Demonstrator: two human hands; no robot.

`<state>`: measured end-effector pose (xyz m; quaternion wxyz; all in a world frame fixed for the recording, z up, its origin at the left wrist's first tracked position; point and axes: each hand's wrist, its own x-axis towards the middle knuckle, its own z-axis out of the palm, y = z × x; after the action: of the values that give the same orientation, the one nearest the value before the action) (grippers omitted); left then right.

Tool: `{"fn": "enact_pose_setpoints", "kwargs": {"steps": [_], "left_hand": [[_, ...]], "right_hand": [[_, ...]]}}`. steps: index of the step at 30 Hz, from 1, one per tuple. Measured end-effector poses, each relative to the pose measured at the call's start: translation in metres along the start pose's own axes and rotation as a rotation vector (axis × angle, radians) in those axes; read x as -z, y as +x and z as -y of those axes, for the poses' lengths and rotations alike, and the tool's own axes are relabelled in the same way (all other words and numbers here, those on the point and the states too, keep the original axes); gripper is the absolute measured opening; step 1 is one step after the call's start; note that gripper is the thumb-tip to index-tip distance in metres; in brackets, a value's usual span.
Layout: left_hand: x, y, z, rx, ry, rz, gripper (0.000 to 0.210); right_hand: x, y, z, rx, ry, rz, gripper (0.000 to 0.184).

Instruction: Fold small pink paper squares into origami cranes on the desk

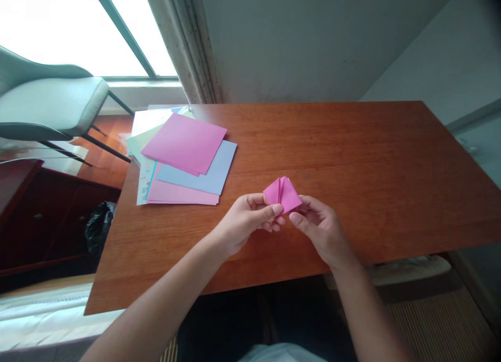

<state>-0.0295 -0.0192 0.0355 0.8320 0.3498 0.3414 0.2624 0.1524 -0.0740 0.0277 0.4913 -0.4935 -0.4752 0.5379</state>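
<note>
A small piece of folded pink paper [288, 196], roughly diamond-shaped with a crease line and layered flaps, is held up over the near part of the table. My left hand [250, 218] pinches its lower left side, with the thumb on the front face and the fingers behind. At the right corner of the paper is my right hand [323, 229], its fingers curled at the edge and partly hidden behind it. The right thumb lies just below that corner.
A brown wooden table [352, 158] spans the view. Pink sheets [186, 141], a blue-grey sheet [213, 174] and other papers lie stacked at its left. Beyond the left edge stand a pale chair [50, 101] and a dark cabinet [47, 210] with a black plastic bag [99, 226].
</note>
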Motion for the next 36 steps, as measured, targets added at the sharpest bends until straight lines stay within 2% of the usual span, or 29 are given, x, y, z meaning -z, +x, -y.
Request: {"fn": "enact_pose_setpoints", "kwargs": {"steps": [4, 8, 14, 24, 31, 36], "left_hand": [[0.0, 0.0, 0.001, 0.003, -0.045, 0.006, 0.026], [0.0, 0.001, 0.002, -0.047, -0.017, -0.04, 0.026], [-0.001, 0.002, 0.003, -0.137, 0.186, -0.092, 0.031], [-0.003, 0.0, 0.009, -0.09, 0.482, -0.012, 0.027], [-0.004, 0.0, 0.01, -0.111, 0.518, 0.011, 0.028], [-0.001, -0.001, 0.012, -0.107, 0.561, 0.002, 0.03]], "right_hand": [[-0.003, 0.003, -0.003, -0.006, 0.015, -0.037, 0.012], [-0.004, 0.001, -0.003, 0.024, -0.007, -0.066, 0.014], [-0.002, 0.0, -0.003, 0.075, 0.001, -0.106, 0.027], [0.0, 0.01, 0.003, 0.062, -0.227, -0.192, 0.02], [-0.005, 0.01, -0.002, 0.085, -0.227, -0.298, 0.025], [-0.007, 0.01, 0.001, 0.098, -0.301, -0.318, 0.026]]}}
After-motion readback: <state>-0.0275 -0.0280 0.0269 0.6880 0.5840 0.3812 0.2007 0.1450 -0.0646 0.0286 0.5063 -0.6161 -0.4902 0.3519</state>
